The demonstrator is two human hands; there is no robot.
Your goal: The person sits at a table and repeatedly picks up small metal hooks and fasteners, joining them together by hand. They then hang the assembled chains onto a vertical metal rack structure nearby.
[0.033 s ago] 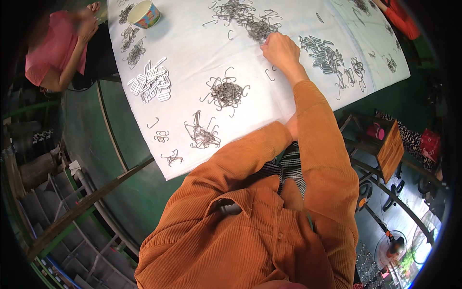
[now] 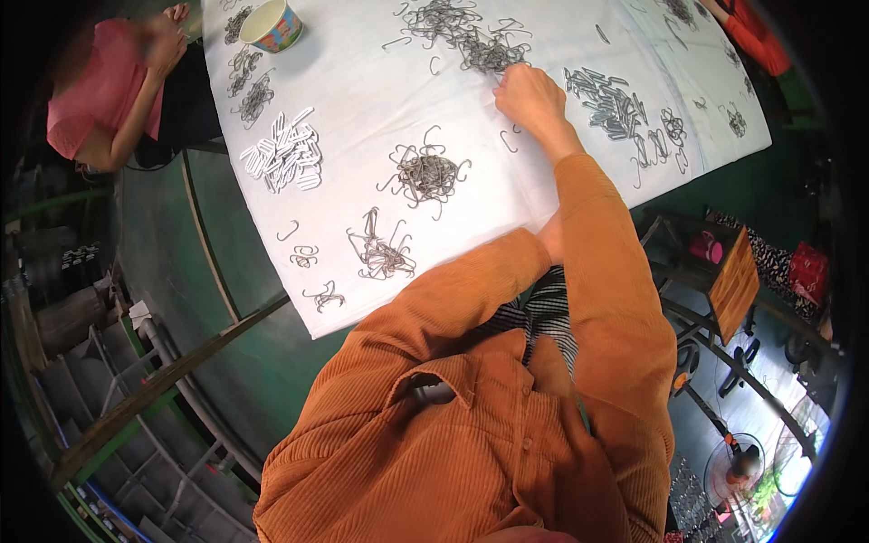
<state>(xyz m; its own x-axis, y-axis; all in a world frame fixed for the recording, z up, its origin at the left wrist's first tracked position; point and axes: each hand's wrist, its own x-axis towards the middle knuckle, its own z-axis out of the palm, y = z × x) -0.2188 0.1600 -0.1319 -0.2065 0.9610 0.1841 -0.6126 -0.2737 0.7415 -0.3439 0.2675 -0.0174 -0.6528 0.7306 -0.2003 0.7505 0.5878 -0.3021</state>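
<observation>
My right hand (image 2: 532,96) reaches over the white-covered table (image 2: 344,109), its fingers curled together at the near edge of a large pile of bent metal hooks (image 2: 457,32). Whatever sits between the fingertips is hidden. Just below that hand lie a couple of loose hooks (image 2: 510,138). Only a strip of my left hand (image 2: 550,239) shows at the table's near edge, with its fingers hidden behind my right forearm. Another heap of hooks (image 2: 425,176) lies in the middle, and a smaller one (image 2: 385,253) nearer me.
White strips (image 2: 282,154) are piled at the left, and grey-green strips (image 2: 608,104) to the right of my hand. A paper tub (image 2: 272,27) stands at the far left. One person in pink (image 2: 100,90) sits at the left; a red sleeve (image 2: 756,38) shows at the far right.
My right hand has shifted very slightly right and toward me, still at the pile's edge. Otherwise things look the same.
</observation>
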